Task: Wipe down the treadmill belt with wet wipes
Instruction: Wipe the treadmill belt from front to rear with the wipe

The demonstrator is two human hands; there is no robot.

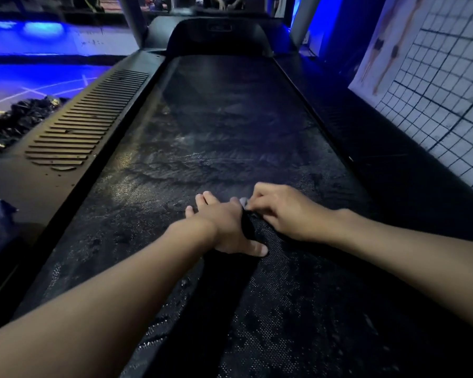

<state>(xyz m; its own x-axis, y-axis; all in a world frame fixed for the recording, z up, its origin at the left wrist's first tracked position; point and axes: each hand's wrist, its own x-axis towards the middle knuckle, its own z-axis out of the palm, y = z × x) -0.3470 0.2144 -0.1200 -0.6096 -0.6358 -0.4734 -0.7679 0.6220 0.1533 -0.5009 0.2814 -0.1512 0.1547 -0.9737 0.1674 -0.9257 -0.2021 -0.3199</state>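
— Which way does the treadmill belt point(216, 126) run?
— Lengthwise, away from us. Our left hand point(224, 227) lies flat on it, fingers straight; our right hand point(287, 214) has its grip pinching the blackened wet wipe point(247, 225).

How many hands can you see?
2. The left hand lies flat on the belt; the right hand is just beside it, fingers curled on a dark wipe.

Black speckled treadmill belt point(230, 137)

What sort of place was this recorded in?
Probably a gym: a treadmill belt with a ribbed side rail, a blue-lit floor with painted lines, and a body-figure poster on the tiled wall.
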